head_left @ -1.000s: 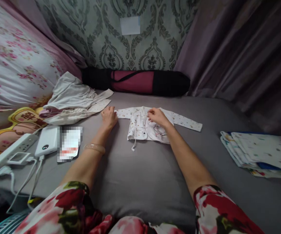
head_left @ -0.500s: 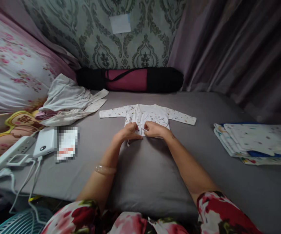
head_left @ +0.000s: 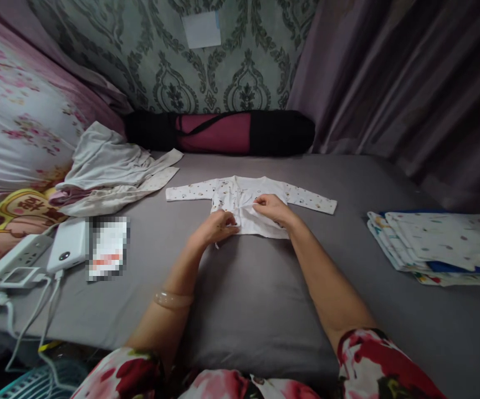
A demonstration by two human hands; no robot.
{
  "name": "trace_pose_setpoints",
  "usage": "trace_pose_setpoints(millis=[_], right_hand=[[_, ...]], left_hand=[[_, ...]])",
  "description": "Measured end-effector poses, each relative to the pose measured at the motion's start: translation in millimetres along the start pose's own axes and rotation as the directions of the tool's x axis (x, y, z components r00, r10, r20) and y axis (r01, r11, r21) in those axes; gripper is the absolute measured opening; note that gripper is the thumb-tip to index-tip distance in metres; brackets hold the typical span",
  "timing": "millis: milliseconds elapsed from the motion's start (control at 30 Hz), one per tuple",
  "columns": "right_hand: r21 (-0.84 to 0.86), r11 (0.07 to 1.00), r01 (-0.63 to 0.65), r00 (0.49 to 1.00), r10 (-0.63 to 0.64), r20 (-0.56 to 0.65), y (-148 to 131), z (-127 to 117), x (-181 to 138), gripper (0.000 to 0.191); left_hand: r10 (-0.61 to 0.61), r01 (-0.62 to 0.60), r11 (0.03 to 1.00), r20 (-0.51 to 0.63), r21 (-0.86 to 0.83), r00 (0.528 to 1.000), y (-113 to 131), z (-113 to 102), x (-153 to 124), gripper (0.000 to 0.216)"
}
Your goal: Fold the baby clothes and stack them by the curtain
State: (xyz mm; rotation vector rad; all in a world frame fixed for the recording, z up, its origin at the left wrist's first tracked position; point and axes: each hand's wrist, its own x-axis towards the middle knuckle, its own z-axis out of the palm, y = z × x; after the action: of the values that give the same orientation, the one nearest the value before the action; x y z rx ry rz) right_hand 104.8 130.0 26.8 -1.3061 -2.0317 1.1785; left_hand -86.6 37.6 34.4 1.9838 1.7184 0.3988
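A small white baby shirt [head_left: 260, 224] with a speckled print lies on the grey sheet, its two long sleeves stretched out to the sides. My right hand [head_left: 274, 209] pinches the shirt's front panel and holds it lifted and folded back, so its plain inner side shows. At the lower left of the shirt, my left hand [head_left: 220, 226] has its fingers closed on the cloth near the hem. A short tie end hangs out below that hand. What exactly lies between the left fingertips is hidden.
Folded printed cloths [head_left: 443, 244] are stacked at the right. To the left are rumpled clothes [head_left: 102, 172], a power bank [head_left: 69, 244], a power strip [head_left: 19, 260] with cables, and a pixelated packet [head_left: 107, 246]. A black and maroon bag [head_left: 215, 133] lies along the wall.
My right hand has moved up and slightly right, lifting the front panel and covering the drawn animal print. My left hand stays near the hem. The view has shifted slightly.
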Motion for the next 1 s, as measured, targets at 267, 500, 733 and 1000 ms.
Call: trace_pose_setpoints(millis=[267, 500, 733, 1000], right_hand=[[0.109, 0.989, 0.103, 0.98, -0.082, -0.182, -16.8, -4.1, -1.8, 0.016], [-0.049, 0.987, 0.156, 0.973, -0.162, -0.165, -21.8, -0.6, -3.7, 0.017], [-0.19, 0.96, 0.205, 0.978, -0.206, 0.015, -23.7, 6.7, -9.5, 0.018], [-0.065, 0.998, 0.02, 0.935, 0.004, 0.354, -20.9, 8.6, -14.5, 0.017]], left_hand=[[-0.211, 0.191, 0.977, -0.378, -0.091, 0.901, 29.0, -1.7, -2.6, 0.02], [-0.068, 0.041, 0.995, -0.313, -0.092, 0.947, 44.2, 33.8, 0.1, 0.025], [0.113, -0.093, 0.99, -0.201, 0.105, 0.973, 54.6, 46.9, -4.9, 0.028], [-0.039, 0.042, 0.993, -0.027, 0.111, 0.999, 51.4, 8.4, -24.6, 0.024]])
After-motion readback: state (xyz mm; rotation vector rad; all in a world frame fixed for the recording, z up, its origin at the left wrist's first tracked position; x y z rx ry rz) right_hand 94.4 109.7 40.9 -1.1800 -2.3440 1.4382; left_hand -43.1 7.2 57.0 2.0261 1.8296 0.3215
